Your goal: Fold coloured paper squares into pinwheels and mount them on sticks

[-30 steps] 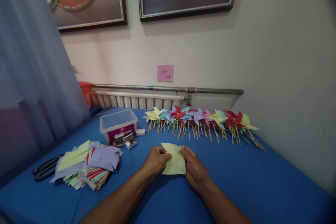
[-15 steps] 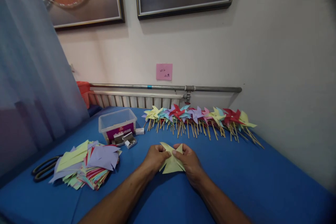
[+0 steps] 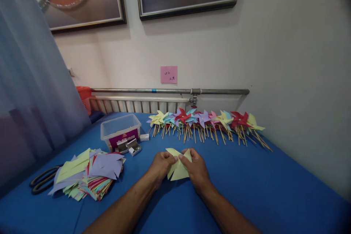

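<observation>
Between my hands is a pale yellow paper sheet (image 3: 179,172) with cuts running in from its corners. My left hand (image 3: 161,166) pinches its left side, thumb toward the middle. On the other side my right hand (image 3: 196,168) grips the paper, its thumb pressing near the centre. Both thumbs almost meet there, and the fingers behind the sheet are partly hidden. A stack of cut coloured paper sheets (image 3: 106,166) lies to the left, with lilac and yellow ones on top.
Finished paper pinwheels (image 3: 203,119) on sticks lie in a row at the back. A clear plastic box (image 3: 120,128) stands back left, with small open boxes (image 3: 134,147) before it. Black-handled scissors (image 3: 44,180) stick out from the paper stack. A pipe (image 3: 172,91) runs along the wall.
My right thumb has shifted slightly on the yellow paper, and the sheet's right side looks more bent over. The whole view has moved a little to the right.
</observation>
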A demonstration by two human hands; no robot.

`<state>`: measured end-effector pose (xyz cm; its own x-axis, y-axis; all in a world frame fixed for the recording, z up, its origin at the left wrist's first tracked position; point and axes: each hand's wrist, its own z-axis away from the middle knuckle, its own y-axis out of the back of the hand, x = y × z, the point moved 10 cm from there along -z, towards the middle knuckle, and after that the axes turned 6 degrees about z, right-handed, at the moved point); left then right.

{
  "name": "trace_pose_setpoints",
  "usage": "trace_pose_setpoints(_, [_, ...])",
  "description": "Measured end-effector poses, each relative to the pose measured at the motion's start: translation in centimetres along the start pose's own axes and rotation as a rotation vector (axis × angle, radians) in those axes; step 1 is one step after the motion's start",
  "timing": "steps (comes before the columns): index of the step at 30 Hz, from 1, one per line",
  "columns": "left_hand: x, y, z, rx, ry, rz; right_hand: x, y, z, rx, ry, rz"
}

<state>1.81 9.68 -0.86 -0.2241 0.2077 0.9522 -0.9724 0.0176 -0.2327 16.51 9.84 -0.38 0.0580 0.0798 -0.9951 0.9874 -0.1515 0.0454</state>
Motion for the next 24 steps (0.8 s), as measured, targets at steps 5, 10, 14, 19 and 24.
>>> trace_pose_setpoints(5, [-0.3,-0.2,-0.2,-0.048,-0.008,0.001,-0.1,0.6,0.0,0.047,0.022,0.071])
trace_pose_setpoints(10, [-0.2,0.2,-0.4,-0.021,-0.047,-0.059,-0.2,0.5,0.0,0.038,0.016,0.069])
trace_pose_setpoints(14, [0.0,0.4,-0.5,0.026,-0.053,-0.038,0.3,-0.2,0.2,-0.014,-0.025,0.03])
trace_pose_setpoints(19, [0.1,0.4,-0.4,0.017,-0.052,0.009,0.5,-0.3,0.3,-0.018,-0.038,0.016])
trace_pose_setpoints(24, [0.3,0.3,-0.2,-0.016,-0.03,0.039,0.2,0.1,0.3,0.009,-0.031,0.017])
